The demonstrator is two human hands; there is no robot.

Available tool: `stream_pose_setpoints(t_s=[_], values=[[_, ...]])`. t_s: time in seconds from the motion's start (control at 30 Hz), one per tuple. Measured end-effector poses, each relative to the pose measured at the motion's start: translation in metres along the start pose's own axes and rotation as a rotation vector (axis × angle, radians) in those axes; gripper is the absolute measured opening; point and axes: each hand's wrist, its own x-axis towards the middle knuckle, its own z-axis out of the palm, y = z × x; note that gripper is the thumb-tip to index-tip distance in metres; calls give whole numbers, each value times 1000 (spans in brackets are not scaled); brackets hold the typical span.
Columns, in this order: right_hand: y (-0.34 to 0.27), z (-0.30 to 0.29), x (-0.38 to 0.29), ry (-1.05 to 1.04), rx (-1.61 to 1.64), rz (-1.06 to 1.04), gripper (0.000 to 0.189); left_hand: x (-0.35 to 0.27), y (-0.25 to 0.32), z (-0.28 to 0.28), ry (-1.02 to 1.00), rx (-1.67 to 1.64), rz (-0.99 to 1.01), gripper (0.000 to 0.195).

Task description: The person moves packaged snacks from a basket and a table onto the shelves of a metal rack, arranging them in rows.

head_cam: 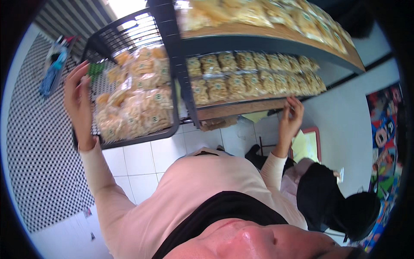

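Observation:
My left hand (pixel 76 97) is raised at the left side of a black plastic crate (pixel 142 141), its fingers bent and apart. No object shows in it, and I cannot tell whether it touches the rim. Clear packets of pale snacks (pixel 142 119) with small round stickers fill much of the crate, with some yellower packets (pixel 148 58) towards the back. My right hand (pixel 290 121) hovers by the front edge of the lower wooden shelf (pixel 245 108), fingers loosely curled with nothing visible between them. Snack packets (pixel 237 84) stand in two rows on that shelf.
An upper shelf (pixel 275 35) holds more packets (pixel 239 13). A dark shelf post (pixel 181 58) stands beside the crate. To my right, a person in a black head covering (pixel 320 191) is near a red-framed board (pixel 318 145). White tiles (pixel 168 155) cover the floor.

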Motion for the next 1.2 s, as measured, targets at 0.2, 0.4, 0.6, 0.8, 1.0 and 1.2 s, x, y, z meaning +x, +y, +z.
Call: stream_pose_setpoints(t_s=[0.2,0.4,0.6,0.8,1.0,1.2], values=[[-27,18,-25,-113,-36,5,15,21,-78,2,-470,93,-82,27],[-55,33,-49,-199,-41,14,13,28,-176,57,-711,170,21,24],[-61,30,-74,-247,-91,13,17,29,-284,157,-1021,396,96,28],[-56,8,-97,-210,-87,87,19,-18,-394,203,-614,279,286,54],[-40,-21,-123,-163,-148,230,17,-10,-306,172,-747,-463,-927,48],[-30,-27,-113,-231,-146,235,21,13,-328,165,-592,-406,-621,17]])
